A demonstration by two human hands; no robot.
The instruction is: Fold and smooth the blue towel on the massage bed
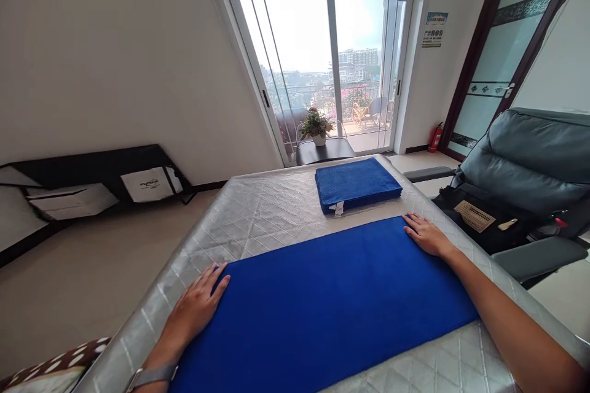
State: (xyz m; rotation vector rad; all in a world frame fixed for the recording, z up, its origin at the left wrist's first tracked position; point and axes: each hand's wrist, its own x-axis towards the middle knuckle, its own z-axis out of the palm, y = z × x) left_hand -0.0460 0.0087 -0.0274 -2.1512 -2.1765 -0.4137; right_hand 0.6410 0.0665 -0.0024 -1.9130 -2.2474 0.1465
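Observation:
A bright blue towel (318,301) lies spread flat across a quilted silver table cover (258,215). Flat on its left end rests my left hand (199,298), fingers stretched toward the far corner. My right hand (424,234) lies on the far right corner, palm down with the fingers extended. Neither hand grips the cloth. Just beyond the towel sits a folded stack of darker blue towels (357,183), with a white label (337,209) hanging from its near edge.
A grey armchair (539,153) holding a black bag (488,212) stands right of the table. Behind the table is a dark chair (325,150) with a potted plant (317,126), before a glass sliding door (299,43). A black rack (101,181) leans at the left wall.

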